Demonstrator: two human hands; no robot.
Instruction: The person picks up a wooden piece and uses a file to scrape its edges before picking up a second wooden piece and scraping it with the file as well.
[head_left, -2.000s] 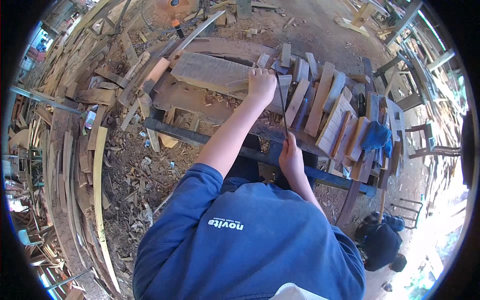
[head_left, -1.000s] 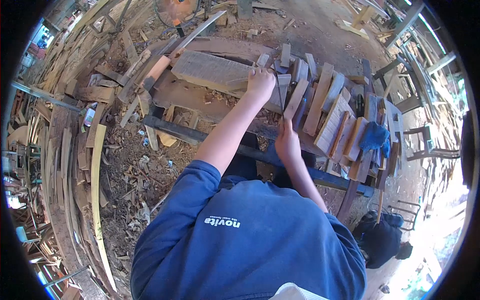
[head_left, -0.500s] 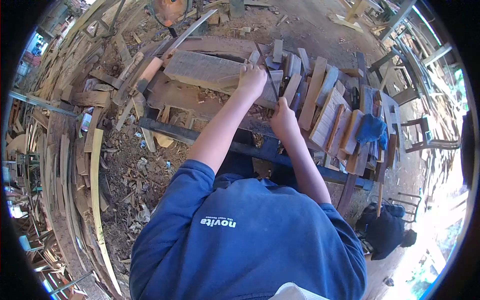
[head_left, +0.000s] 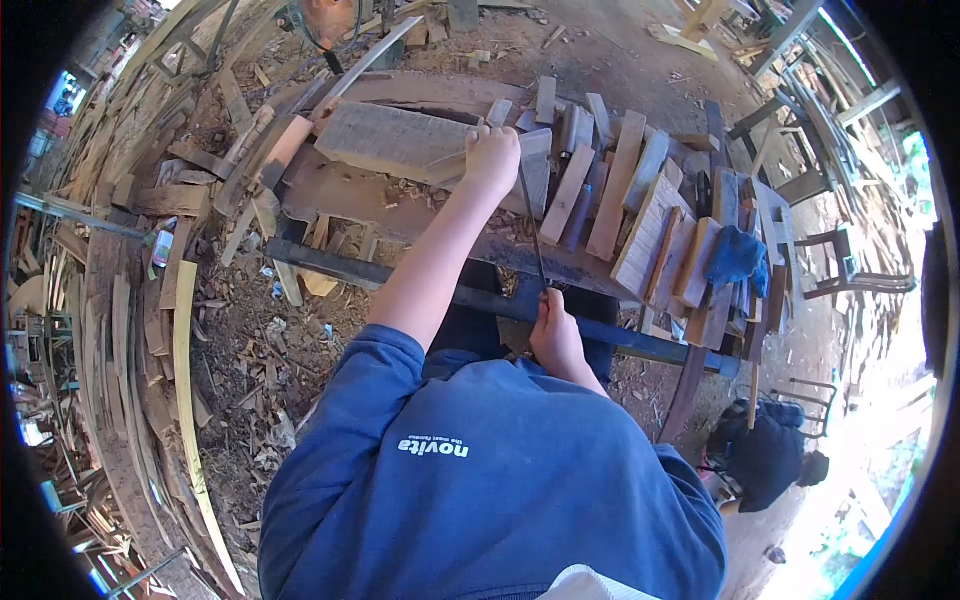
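Note:
A thick wooden board (head_left: 390, 140) lies across the workbench (head_left: 370, 205). My left hand (head_left: 493, 158) is closed over the board near its right end, fingers curled. Close to my body, my right hand (head_left: 557, 332) is closed around the near end of a handsaw (head_left: 533, 225). Its thin dark blade shows almost edge-on and runs away from me to the board, just right of my left hand. The saw's teeth cannot be made out, and my right fist covers the handle.
Several wood offcuts (head_left: 617, 185) lie side by side on the bench's right part, with a blue cloth (head_left: 735, 258) on them. A dark beam (head_left: 340, 262) forms the near edge. Long planks (head_left: 187, 370) are piled left. Another person (head_left: 765, 455) is bent over at lower right.
My right hand has drawn the handsaw back toward my body, so less blade reaches past the board. My left hand stays on the board. The view has shifted slightly.

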